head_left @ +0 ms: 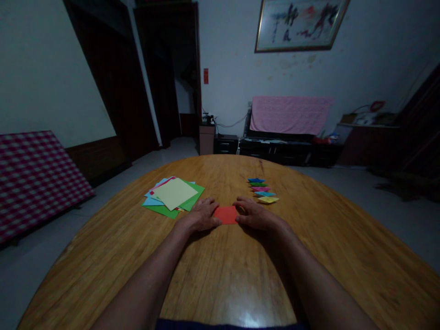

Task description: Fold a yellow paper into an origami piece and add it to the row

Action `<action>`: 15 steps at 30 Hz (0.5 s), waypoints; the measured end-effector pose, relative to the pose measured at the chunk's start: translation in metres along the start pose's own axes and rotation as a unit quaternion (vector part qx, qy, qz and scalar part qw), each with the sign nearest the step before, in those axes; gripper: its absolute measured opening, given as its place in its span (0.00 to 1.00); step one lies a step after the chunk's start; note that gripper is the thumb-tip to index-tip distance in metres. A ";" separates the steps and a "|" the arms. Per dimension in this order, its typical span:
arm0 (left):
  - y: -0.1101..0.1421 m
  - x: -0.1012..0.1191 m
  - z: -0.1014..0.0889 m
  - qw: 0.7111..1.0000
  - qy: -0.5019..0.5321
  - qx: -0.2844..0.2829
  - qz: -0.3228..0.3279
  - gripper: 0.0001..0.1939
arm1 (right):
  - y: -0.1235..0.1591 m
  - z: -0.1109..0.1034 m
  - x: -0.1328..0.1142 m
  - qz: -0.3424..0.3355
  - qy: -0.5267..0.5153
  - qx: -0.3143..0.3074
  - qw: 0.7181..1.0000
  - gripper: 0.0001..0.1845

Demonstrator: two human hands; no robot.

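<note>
A small red sheet of paper (226, 215) lies flat on the wooden table between my two hands. At its left edge rests my left hand (204, 214), thumb by the near corner and fingers by the far one, spread apart. Along the right edge, my right hand (252, 213) touches the paper in much the same way, its thumb and fingers apart. Neither hand is closed around the sheet. Beyond my right hand stand several folded paper boats in a row, the nearest a yellow boat (268, 200) and the farthest a blue boat (256, 180).
A loose stack of coloured paper (177, 193) lies left of my left hand, pale yellow on top. The round wooden table (227, 270) fills the foreground. Behind it are a low black cabinet (275, 150) and a pink cloth (290, 114). A checked cloth (37, 178) is at far left.
</note>
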State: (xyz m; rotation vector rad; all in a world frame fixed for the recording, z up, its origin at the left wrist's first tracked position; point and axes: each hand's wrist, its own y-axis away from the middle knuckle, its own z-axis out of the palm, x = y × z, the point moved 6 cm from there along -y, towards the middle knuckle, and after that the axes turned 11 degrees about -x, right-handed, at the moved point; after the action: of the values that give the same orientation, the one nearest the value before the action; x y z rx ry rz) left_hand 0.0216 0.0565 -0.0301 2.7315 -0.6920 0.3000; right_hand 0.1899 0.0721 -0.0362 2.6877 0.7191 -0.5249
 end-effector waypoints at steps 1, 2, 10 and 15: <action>0.001 0.001 -0.001 1.000 0.001 -0.001 0.002 0.29 | 0.000 -0.001 0.000 -0.001 -0.004 0.003 1.000 0.30; 0.001 0.002 -0.001 1.000 0.001 -0.003 0.002 0.29 | 0.000 -0.001 0.001 -0.002 -0.008 0.009 1.000 0.29; 0.003 0.002 -0.003 1.000 0.009 0.002 -0.006 0.29 | -0.011 -0.004 -0.002 -0.038 -0.023 0.141 0.989 0.10; 0.001 0.005 -0.013 0.992 0.046 0.114 0.009 0.30 | -0.001 -0.020 -0.017 -0.042 -0.068 0.229 0.970 0.09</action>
State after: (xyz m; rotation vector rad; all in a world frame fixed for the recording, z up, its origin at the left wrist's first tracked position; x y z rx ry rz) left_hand 0.0238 0.0576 -0.0164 2.9051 -0.6957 0.5356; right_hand 0.1813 0.0736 -0.0112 3.0035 0.7506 -0.9949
